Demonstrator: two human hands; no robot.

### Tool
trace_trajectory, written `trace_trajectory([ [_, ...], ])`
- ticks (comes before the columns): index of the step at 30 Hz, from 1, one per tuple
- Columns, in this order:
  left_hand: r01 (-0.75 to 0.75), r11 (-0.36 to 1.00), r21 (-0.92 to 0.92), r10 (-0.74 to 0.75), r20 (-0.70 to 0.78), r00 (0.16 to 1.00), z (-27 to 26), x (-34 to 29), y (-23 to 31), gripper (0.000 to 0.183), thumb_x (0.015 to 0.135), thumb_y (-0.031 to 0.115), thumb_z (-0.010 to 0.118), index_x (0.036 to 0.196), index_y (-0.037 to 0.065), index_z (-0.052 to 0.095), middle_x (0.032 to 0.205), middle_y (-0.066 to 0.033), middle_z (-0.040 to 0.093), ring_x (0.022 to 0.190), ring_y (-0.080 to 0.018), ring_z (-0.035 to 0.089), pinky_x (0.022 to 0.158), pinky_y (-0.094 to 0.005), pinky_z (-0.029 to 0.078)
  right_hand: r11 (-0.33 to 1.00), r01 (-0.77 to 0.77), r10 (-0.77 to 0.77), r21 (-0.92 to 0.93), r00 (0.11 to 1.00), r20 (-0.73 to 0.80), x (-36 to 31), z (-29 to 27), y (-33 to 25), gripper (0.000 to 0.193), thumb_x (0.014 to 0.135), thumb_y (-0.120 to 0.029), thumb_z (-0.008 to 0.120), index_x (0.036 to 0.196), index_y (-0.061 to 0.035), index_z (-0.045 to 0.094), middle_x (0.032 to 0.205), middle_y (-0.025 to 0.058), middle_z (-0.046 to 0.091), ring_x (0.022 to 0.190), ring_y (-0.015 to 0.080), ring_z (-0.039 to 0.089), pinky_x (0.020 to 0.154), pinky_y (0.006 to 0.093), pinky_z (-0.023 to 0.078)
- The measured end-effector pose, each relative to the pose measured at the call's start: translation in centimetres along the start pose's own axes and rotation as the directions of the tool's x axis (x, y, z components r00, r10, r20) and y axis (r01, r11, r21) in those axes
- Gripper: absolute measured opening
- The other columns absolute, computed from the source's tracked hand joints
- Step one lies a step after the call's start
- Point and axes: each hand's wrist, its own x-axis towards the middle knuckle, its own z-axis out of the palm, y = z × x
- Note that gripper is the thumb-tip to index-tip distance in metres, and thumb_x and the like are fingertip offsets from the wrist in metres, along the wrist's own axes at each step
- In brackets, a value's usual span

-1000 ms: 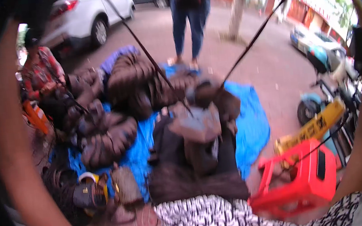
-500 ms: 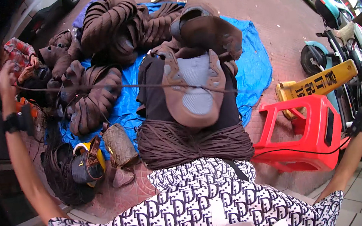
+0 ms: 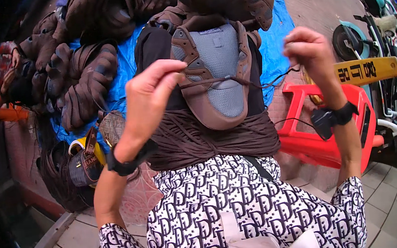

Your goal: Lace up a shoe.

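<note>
Have the grey-and-brown shoe upper (image 3: 220,104) on the dark-clothed lap (image 3: 154,48), with rounded toe toward the near edge, just beyond a bundle of brown cords (image 3: 214,139). Hold the left hand (image 3: 145,91) at the upper's left edge, with thumb and index close together; cannot tell if clamped on the brown lace (image 3: 204,82) crossing the upper, and lose sight of its left end near the thumb. Hold the right hand (image 3: 310,48) beyond the lap's right edge, with fingers curled inward but blurred at the tips; cannot tell if gripping the lace, visible up to just below them. See heaped uppers (image 3: 85,63) hiding much of the blue tarp (image 3: 272,43) toward its left edge, cut off at the top. Lose parts of a red stool (image 3: 330,153) and yellow sign (image 3: 374,70) behind the right wrist and forearm. Barely make out a co-worker's checked sleeve (image 3: 4,50) at the dark left rim.
</note>
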Motion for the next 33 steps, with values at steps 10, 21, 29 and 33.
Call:
trace_trajectory([
  [10,-0.004,0.981,0.194,0.029,-0.125,0.992,2.8,-2.2,-1.8,0.008,0.077,0.000,0.057,0.085,-0.001,0.057,0.071,-0.0114,0.059,0.061,-0.0173,0.058,0.057,-0.0272,0.046,0.971,0.102,-0.045,-0.219,0.967,0.250,0.7,11.4,0.3,0.009,0.068,-0.003,0.061,0.076,0.0008,0.060,0.062,0.0073,0.059,0.053,0.0099,0.057,0.049,0.0236,0.045],
  [21,-0.125,0.940,0.317,0.180,-0.151,0.972,3.9,-2.3,-2.3,0.008,0.074,-0.001,0.058,0.081,-0.001,0.055,0.070,-0.0121,0.058,0.061,-0.0214,0.059,0.055,-0.0290,0.046,0.970,-0.120,0.186,-0.212,0.926,0.329,1.8,11.5,-0.3,0.010,0.072,-0.003,0.061,0.082,-0.0001,0.063,0.071,0.0025,0.062,0.053,0.0069,0.058,0.041,0.0164,0.038],
  [29,-0.193,0.841,0.505,0.298,-0.136,0.945,3.7,-2.8,-2.1,0.010,0.071,-0.004,0.057,0.081,0.000,0.055,0.070,-0.0124,0.058,0.063,-0.0264,0.059,0.056,-0.0309,0.046,0.959,-0.284,0.269,-0.011,0.894,0.359,2.4,12.1,-0.2,0.008,0.070,-0.009,0.064,0.074,-0.0018,0.062,0.060,0.0013,0.059,0.048,0.0081,0.057,0.037,0.0181,0.033],
  [33,-0.255,0.685,0.682,0.390,-0.049,0.919,4.3,-2.8,-1.8,0.017,0.071,-0.005,0.057,0.087,-0.001,0.054,0.073,-0.0138,0.057,0.067,-0.0294,0.058,0.056,-0.0356,0.046,0.942,-0.330,0.286,0.056,0.881,0.376,2.7,12.2,-0.1,0.005,0.074,-0.005,0.061,0.077,-0.0008,0.061,0.072,0.0042,0.063,0.048,0.0071,0.056,0.036,0.0164,0.034],
])
